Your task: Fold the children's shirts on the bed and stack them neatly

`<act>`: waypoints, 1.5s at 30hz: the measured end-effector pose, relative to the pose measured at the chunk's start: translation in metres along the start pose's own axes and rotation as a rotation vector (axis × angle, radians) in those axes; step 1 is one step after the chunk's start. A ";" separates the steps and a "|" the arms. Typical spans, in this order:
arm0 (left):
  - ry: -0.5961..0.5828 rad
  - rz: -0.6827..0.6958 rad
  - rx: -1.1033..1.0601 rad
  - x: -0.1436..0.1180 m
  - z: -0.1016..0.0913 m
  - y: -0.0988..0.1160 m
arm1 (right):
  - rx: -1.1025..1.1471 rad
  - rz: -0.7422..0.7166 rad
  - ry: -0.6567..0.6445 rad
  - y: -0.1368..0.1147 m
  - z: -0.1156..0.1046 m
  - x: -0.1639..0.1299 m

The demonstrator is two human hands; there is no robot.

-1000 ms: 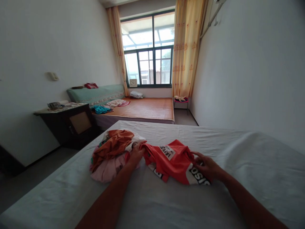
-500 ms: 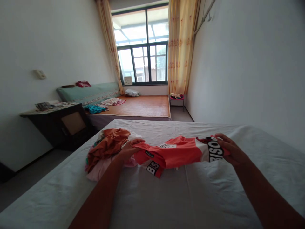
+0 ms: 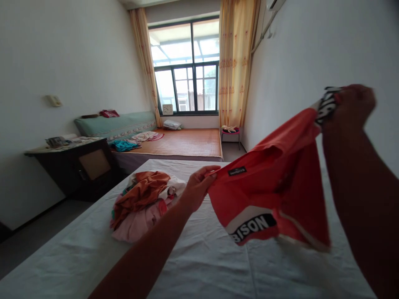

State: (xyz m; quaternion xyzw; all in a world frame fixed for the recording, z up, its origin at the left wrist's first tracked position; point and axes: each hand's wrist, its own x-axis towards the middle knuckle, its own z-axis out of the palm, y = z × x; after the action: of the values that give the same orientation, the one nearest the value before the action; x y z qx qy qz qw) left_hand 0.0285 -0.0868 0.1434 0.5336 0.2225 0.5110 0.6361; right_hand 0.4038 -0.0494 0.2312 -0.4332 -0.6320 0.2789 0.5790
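Observation:
Stretched between my two hands is a red T-shirt (image 3: 268,178) with black and white lettered bands on its sleeves. My left hand (image 3: 199,185) pinches it near the neck label. High at the right, my right hand (image 3: 357,104) is closed around a sleeve end and slightly blurred. The shirt body hangs loose above the white sheet (image 3: 199,257). To the left of my left hand lies a heap of crumpled clothes (image 3: 146,203), rust-brown on top with pink and white cloth showing.
Beyond the sheet stands a bed with a brown mat (image 3: 190,139) and some clothing on it. A dark cabinet (image 3: 81,166) is at the left. A small pink stool (image 3: 230,131) stands below the curtain (image 3: 235,66), near the right wall.
My right hand has risen up and to the right, pulling the shirt off the sheet and spreading it. My left hand has moved right and slightly up, away from the heap.

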 end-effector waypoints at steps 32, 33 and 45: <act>0.102 -0.121 1.123 -0.031 -0.144 -0.078 | -0.727 0.367 -0.230 0.151 -0.007 -0.186; 0.096 -0.138 1.112 -0.031 -0.143 -0.079 | -0.719 0.403 -0.278 0.145 -0.006 -0.186; 0.241 -0.332 0.020 -0.056 -0.108 -0.009 | 0.197 0.152 -0.043 0.065 -0.072 -0.208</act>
State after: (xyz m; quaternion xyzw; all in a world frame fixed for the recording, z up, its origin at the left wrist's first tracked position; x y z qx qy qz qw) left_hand -0.0781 -0.0871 0.0851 0.4310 0.3870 0.4572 0.6748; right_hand 0.4794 -0.2106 0.0863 -0.4147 -0.5792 0.3918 0.5822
